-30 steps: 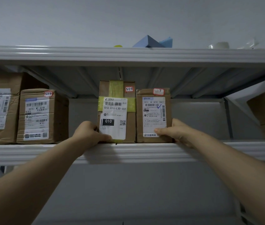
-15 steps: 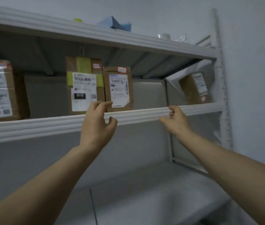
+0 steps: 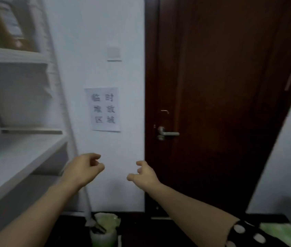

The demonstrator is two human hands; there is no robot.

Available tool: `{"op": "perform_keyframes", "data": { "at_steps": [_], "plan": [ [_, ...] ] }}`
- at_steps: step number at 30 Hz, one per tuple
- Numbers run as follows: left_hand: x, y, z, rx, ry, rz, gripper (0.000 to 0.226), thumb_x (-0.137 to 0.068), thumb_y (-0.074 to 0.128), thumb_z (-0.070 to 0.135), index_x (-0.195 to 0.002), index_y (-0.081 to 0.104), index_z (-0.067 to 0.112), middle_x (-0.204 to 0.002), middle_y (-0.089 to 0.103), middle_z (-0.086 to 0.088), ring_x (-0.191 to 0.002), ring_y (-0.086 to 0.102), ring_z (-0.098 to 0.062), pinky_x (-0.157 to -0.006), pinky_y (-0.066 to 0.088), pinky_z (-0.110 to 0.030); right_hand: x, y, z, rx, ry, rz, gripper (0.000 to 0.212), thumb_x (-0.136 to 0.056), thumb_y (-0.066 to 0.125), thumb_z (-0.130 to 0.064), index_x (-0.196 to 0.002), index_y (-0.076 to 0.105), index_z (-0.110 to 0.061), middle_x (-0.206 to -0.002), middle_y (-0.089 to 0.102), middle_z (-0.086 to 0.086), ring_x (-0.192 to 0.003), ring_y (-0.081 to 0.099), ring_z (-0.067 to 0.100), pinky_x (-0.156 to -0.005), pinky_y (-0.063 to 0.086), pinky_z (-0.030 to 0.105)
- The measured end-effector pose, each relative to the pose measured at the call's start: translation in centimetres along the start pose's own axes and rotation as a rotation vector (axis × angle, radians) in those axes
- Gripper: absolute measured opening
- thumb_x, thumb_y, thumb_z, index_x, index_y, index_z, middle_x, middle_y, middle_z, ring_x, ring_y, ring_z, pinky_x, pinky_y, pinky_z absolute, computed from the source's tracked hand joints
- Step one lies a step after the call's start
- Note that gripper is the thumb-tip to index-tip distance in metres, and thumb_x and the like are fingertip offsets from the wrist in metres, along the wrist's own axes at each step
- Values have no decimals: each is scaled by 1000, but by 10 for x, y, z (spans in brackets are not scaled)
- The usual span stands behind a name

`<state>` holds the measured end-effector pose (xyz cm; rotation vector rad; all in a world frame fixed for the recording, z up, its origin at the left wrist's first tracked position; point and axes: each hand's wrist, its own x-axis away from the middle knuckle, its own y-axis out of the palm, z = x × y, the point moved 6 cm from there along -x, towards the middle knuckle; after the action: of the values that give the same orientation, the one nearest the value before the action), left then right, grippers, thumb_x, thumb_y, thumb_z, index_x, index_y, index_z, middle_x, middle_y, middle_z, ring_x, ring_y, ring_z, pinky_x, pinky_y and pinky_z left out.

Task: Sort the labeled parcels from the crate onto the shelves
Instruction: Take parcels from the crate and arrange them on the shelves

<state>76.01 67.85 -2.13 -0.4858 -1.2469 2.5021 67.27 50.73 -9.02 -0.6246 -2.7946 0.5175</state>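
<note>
The left hand point(image 3: 83, 169) and the right hand point(image 3: 143, 175) are empty, each grip loosely curled. One parcel point(image 3: 0, 27) stands on the upper shelf point(image 3: 12, 54); the crate is not visible. It is better to find the crate and read a label before lifting.

Light is dim, flat and cool grey; the white wall point(image 3: 94, 32) beyond the left hand point(image 3: 83, 169) and right hand point(image 3: 144, 175) is the brightest patch. Blur softens everything: both hands have smeared edges, the shelves point(image 3: 16, 56) left of the left hand streak, and the parcel point(image 3: 2, 24) high above it is a brown smudge. The door point(image 3: 221, 86) right of the right hand sinks almost to black, save a glint on its handle point(image 3: 168, 133). Straight lines bow toward the frame edges.
</note>
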Motion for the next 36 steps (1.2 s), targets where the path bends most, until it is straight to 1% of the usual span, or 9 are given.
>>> {"op": "perform_keyframes", "data": {
  "at_steps": [5, 9, 13, 17, 20, 24, 29, 34, 36],
  "plan": [
    [18, 154, 121, 100, 146, -257, 39, -85, 65, 23, -122, 63, 13, -83, 66, 9, -88, 62, -17, -80, 44, -27, 61, -154, 111, -71, 168, 200, 65, -90, 62, -20, -145, 28, -14, -123, 47, 3, -101, 49, 10, -86, 45, 21],
    [62, 276, 237, 188, 261, -474, 41, -88, 65, 21, -127, 58, 11, -90, 67, 6, -78, 62, -9, -69, 46, -21, 127, -281, 198, -124, 245, 393, 62, -90, 62, -20, -143, 30, -13, -106, 41, -6, -103, 44, 10, -84, 39, 18],
    [126, 387, 354, 232, 336, -659, 45, -88, 65, 20, -131, 54, 10, -115, 63, -4, -99, 58, -13, -89, 46, -28, 203, -407, 288, -130, 332, 650, 57, -88, 64, -20, -138, 38, -11, -106, 46, -2, -99, 47, 12, -79, 39, 20],
    [186, 465, 455, 235, 402, -786, 49, -87, 66, 20, -132, 54, 9, -115, 65, -5, -109, 58, -19, -88, 43, -27, 284, -506, 355, -147, 436, 867, 58, -85, 67, -22, -137, 42, -13, -122, 53, 3, -111, 55, 19, -93, 46, 29],
    [213, 506, 517, 220, 445, -853, 50, -84, 68, 21, -131, 55, 9, -116, 66, -5, -110, 59, -20, -89, 41, -25, 326, -559, 385, -189, 472, 974, 56, -85, 67, -17, -136, 43, -12, -116, 53, 2, -108, 57, 21, -94, 49, 35],
    [228, 547, 589, 205, 519, -872, 38, -85, 66, 18, -120, 63, 5, -117, 65, -13, -97, 60, -21, -85, 44, -30, 364, -612, 415, -224, 487, 1093, 49, -87, 63, -12, -133, 46, -12, -112, 53, 0, -104, 54, 16, -90, 47, 28],
    [221, 600, 676, 248, 604, -880, 48, -81, 68, 24, -127, 59, 11, -124, 63, -10, -114, 59, -23, -96, 45, -32, 394, -680, 437, -199, 495, 1306, 40, -89, 60, -8, -128, 52, -13, -101, 54, -4, -96, 51, 11, -85, 41, 22],
    [214, 640, 793, 389, 717, -892, 56, -82, 66, 29, -134, 53, 14, -132, 57, -7, -121, 53, -26, -97, 42, -33, 404, -768, 437, -86, 486, 1572, 40, -90, 55, -6, -130, 53, -12, -119, 59, 1, -103, 52, 9, -89, 41, 22],
    [215, 658, 838, 412, 779, -903, 57, -85, 63, 26, -138, 47, 14, -135, 52, -4, -122, 51, -25, -90, 41, -30, 401, -801, 436, -44, 494, 1638, 38, -91, 53, -6, -128, 54, -13, -121, 60, 1, -104, 51, 9, -90, 42, 22]
  ]
}}
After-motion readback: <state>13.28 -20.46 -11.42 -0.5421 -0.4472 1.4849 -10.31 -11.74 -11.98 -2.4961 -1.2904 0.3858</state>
